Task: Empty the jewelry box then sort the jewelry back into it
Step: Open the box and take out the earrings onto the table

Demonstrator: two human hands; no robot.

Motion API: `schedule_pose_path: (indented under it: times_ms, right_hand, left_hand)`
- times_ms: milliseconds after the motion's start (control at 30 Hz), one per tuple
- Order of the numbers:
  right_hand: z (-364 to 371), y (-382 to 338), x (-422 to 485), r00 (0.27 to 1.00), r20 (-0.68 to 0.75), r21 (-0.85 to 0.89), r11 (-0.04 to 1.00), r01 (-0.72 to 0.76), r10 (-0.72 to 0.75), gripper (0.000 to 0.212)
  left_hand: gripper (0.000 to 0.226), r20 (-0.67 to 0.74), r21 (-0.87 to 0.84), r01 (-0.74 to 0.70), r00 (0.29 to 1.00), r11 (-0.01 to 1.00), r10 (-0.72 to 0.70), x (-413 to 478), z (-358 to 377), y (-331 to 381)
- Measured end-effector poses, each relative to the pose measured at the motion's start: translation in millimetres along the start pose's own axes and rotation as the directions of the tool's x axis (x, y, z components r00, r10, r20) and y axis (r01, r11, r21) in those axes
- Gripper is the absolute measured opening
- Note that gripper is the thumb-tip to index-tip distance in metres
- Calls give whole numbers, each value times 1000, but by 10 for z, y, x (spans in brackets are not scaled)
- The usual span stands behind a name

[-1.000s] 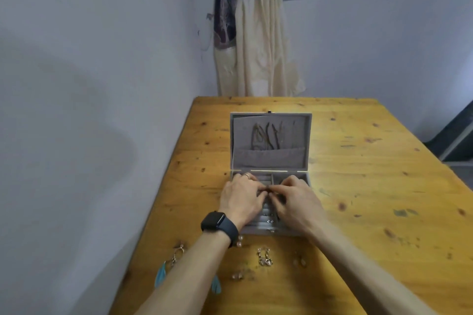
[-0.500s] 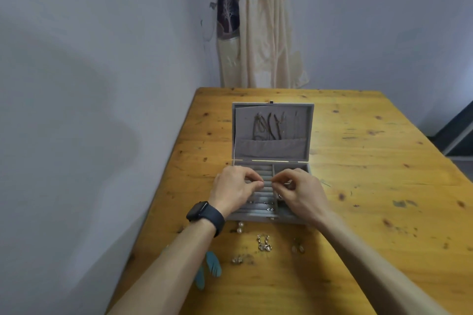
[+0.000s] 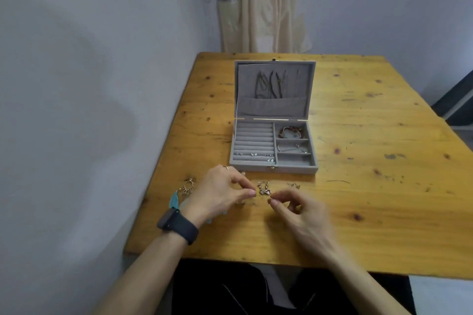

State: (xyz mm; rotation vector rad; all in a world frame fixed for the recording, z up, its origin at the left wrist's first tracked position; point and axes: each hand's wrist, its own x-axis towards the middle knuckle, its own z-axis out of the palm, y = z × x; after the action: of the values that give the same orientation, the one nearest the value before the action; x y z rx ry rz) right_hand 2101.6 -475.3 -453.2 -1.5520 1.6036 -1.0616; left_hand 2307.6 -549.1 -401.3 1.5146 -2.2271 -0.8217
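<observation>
A person sits at a yellow wooden table (image 3: 371, 186), sorting jewelry at its near edge. At far left, at about 8 o'clock from the jewelry box (image 3: 294, 169), a teal feather earring (image 3: 176, 199) lies on the wood, with a gold dangling earring (image 3: 189, 186) just beside it at its 1 o'clock. The left hand (image 3: 220, 193), a dark smartwatch (image 3: 177, 225) on its wrist and a ring (image 3: 226, 167) on one finger, hovers low over the table with fingers curled, thumb and forefinger drawn together. Whether they have hold of anything cannot be told.

At the hand's 3 o'clock a pair of drop earrings (image 3: 263, 186) lies on the table. The right hand (image 3: 303, 215), blurred, meets them from 4 o'clock, thumb and forefinger closed tight on a small gold piece (image 3: 269, 198) at the pair's near end, the other fingers curled. A small pair of earrings (image 3: 293, 185) lies at the right hand's 12 o'clock.

The grey velvet box stands open at 12 o'clock from both hands. Its lid (image 3: 302, 79) is upright, with necklaces (image 3: 271, 84) hanging into the lid pocket. Stud earrings (image 3: 256, 155) sit in the ring rolls on the left. On the right, a brown bracelet (image 3: 290, 132) fills the far compartment and a thin bangle (image 3: 288, 148) the middle one.

A cream curtain (image 3: 266, 7) hangs behind the table at 12 o'clock.
</observation>
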Motion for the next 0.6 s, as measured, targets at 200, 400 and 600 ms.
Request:
schedule_pose_path:
  times_ms: [200, 400, 600]
  right_hand:
    - [78, 49, -12, 998, -31, -148, 988, 43, -48, 4]
    - [111, 109, 15, 997, -35, -247, 967, 56, -66, 7]
    - [142, 129, 1, 996, -40, -257, 964, 67, -80, 10]
  left_hand:
    - [18, -18, 193, -21, 1000, 981, 25, -84, 166, 49]
    - [19, -27, 219, -38, 999, 975, 45, -126, 216, 80]
    - [17, -24, 240, -24, 999, 970, 31, -176, 207, 83]
